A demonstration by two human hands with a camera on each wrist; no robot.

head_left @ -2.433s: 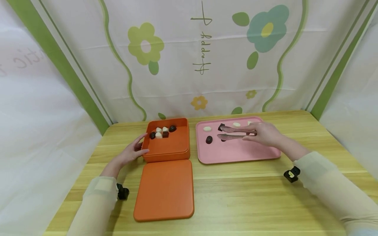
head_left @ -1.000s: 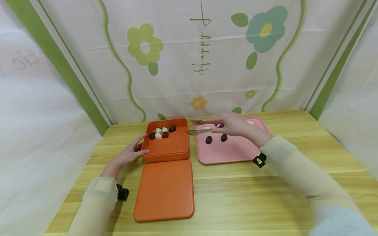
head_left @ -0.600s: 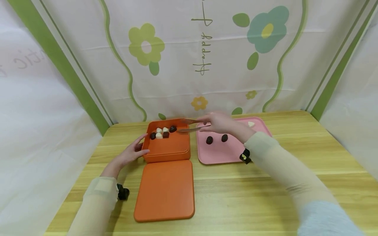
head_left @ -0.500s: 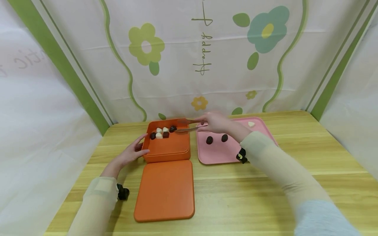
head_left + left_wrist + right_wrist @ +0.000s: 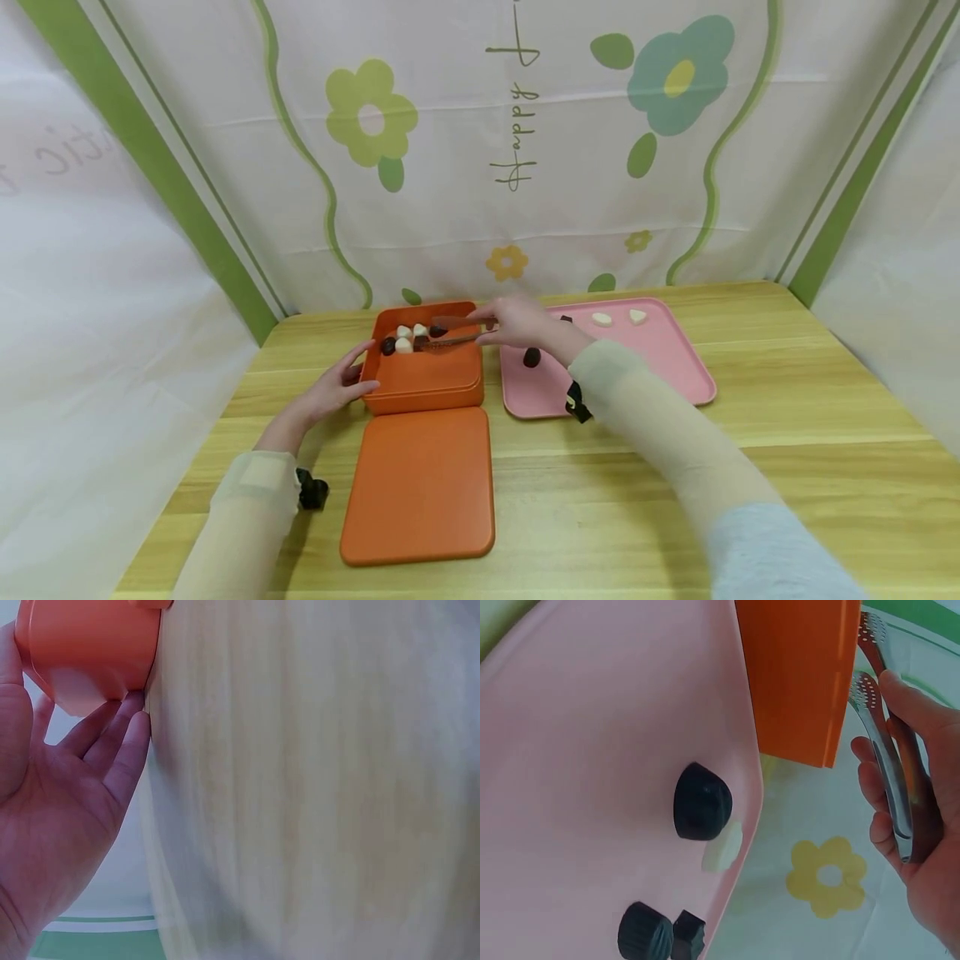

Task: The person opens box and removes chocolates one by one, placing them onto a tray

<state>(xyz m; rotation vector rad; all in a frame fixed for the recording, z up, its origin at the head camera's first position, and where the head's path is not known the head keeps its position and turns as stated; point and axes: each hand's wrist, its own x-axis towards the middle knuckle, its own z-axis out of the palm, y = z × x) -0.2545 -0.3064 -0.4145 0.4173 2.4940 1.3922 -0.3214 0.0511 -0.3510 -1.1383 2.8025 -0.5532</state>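
My right hand (image 5: 517, 321) grips metal tongs (image 5: 453, 340), whose perforated tips stand apart over the orange box (image 5: 427, 379). In the right wrist view no piece shows between the tips. Inside the box sit white pieces (image 5: 403, 345) and dark pieces (image 5: 387, 346) like chocolates; the tongs partly cover two dark ones. At the box's left wall my left hand (image 5: 330, 392) holds on, thumb and index at the rim and other fingers against the outside. Under my right arm lies a pink tray (image 5: 667, 367) with more dark pieces (image 5: 703, 802) and white ones (image 5: 602, 319).
An orange lid (image 5: 417, 487) lies flat in front of the box on the wooden table (image 5: 600, 517). A flower-printed cloth (image 5: 450, 167) hangs behind the table's far edge. The box and tray stand side by side with a narrow gap.
My right hand has moved left from above the tray, bringing the tongs over the pieces in the box. My left hand has stayed at the box.
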